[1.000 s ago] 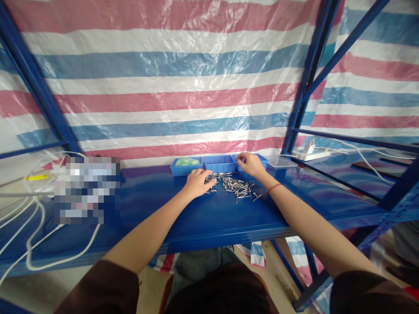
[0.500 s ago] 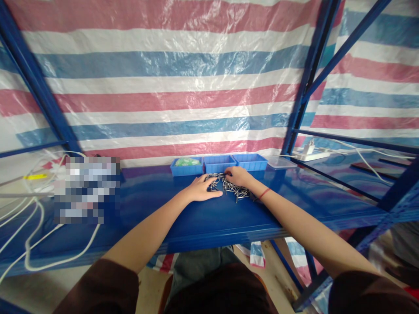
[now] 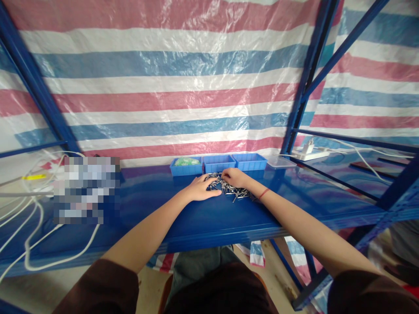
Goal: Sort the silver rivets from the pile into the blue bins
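A pile of small, thin, shiny metal pieces [image 3: 238, 193], like screws or rivets, lies on the blue tabletop [image 3: 209, 220]. My left hand [image 3: 201, 188] rests at the pile's left side, thumb and fingers spread apart around its edge. Over the back of the pile is my right hand [image 3: 235, 177], its fingers curled down among the pieces; whatever they pinch is hidden. Just behind the hands stand three blue plastic bins in a row: a left bin [image 3: 186, 170] with green-white plastic in it, a middle bin [image 3: 212, 165] and a right bin [image 3: 250, 163].
A clear plastic lid [image 3: 281, 162] lies right of the bins. Farther right sits a white power strip [image 3: 310, 155] with cables. White cables [image 3: 41, 226] loop over the left end beside a blurred-out patch. Blue metal posts [image 3: 303, 91] and a striped tarp [image 3: 183, 100] enclose the table.
My right hand has shifted slightly left over the pile and its fingers have curled in more. Some metal pieces have been pushed toward the left hand, which has stayed in place.
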Action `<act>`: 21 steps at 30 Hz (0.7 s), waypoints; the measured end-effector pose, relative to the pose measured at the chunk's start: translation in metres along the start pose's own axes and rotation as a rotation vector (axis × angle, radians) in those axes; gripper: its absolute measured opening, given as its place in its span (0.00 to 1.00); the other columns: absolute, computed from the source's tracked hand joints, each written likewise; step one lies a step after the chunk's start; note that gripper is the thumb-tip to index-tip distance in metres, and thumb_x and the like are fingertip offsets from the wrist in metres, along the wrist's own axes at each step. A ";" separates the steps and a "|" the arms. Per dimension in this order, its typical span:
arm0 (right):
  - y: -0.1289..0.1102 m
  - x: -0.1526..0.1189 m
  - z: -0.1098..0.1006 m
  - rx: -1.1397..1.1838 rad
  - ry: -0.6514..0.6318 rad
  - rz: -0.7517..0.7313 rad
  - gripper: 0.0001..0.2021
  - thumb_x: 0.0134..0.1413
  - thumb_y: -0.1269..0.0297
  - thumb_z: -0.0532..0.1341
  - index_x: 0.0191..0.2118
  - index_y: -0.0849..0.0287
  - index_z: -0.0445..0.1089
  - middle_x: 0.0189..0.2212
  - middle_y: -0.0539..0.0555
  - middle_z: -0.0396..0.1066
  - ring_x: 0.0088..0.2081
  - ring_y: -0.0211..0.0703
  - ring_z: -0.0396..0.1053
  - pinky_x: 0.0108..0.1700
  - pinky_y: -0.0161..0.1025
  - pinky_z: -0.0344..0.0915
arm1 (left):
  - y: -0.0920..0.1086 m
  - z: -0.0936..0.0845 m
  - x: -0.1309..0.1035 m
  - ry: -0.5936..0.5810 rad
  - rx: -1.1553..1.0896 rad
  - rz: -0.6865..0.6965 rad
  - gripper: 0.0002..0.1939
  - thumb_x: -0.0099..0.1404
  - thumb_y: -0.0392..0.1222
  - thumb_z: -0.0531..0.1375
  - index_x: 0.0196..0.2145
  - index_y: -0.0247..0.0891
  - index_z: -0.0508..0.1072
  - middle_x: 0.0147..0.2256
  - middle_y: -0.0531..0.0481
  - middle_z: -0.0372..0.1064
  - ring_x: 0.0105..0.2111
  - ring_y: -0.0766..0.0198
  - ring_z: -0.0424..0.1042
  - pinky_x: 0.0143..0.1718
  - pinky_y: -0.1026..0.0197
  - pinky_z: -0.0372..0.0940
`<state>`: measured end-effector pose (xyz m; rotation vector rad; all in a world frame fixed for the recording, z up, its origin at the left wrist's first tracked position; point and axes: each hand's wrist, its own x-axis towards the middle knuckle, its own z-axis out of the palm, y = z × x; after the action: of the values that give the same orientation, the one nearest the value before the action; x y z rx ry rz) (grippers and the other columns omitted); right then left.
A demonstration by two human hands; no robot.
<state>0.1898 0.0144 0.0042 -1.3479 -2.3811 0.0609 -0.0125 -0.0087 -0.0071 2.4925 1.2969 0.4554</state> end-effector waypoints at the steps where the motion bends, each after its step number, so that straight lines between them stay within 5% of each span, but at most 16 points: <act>1: 0.000 0.000 0.001 0.001 0.012 0.000 0.10 0.51 0.74 0.53 0.30 0.62 0.72 0.30 0.56 0.74 0.31 0.42 0.68 0.34 0.36 0.59 | 0.000 0.000 0.000 0.010 -0.005 0.004 0.36 0.52 0.66 0.55 0.56 0.51 0.61 0.63 0.47 0.46 0.62 0.45 0.46 0.60 0.43 0.42; 10: -0.008 0.003 0.000 0.491 0.138 -0.113 0.08 0.55 0.66 0.53 0.34 0.62 0.66 0.30 0.54 0.71 0.33 0.39 0.67 0.38 0.38 0.62 | 0.005 0.001 0.014 0.494 -0.391 0.016 0.15 0.58 0.46 0.58 0.42 0.37 0.71 0.39 0.44 0.73 0.40 0.58 0.72 0.46 0.55 0.64; 21: -0.019 -0.002 -0.006 0.843 0.008 -0.139 0.10 0.52 0.61 0.56 0.38 0.61 0.67 0.32 0.53 0.70 0.35 0.38 0.67 0.40 0.38 0.62 | 0.010 -0.002 0.014 0.585 -0.534 0.141 0.09 0.59 0.45 0.58 0.33 0.36 0.71 0.30 0.50 0.73 0.33 0.63 0.72 0.36 0.63 0.64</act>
<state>0.1775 0.0012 0.0135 -0.7636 -2.0347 0.8989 0.0020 -0.0028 0.0003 2.0583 0.9838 1.4354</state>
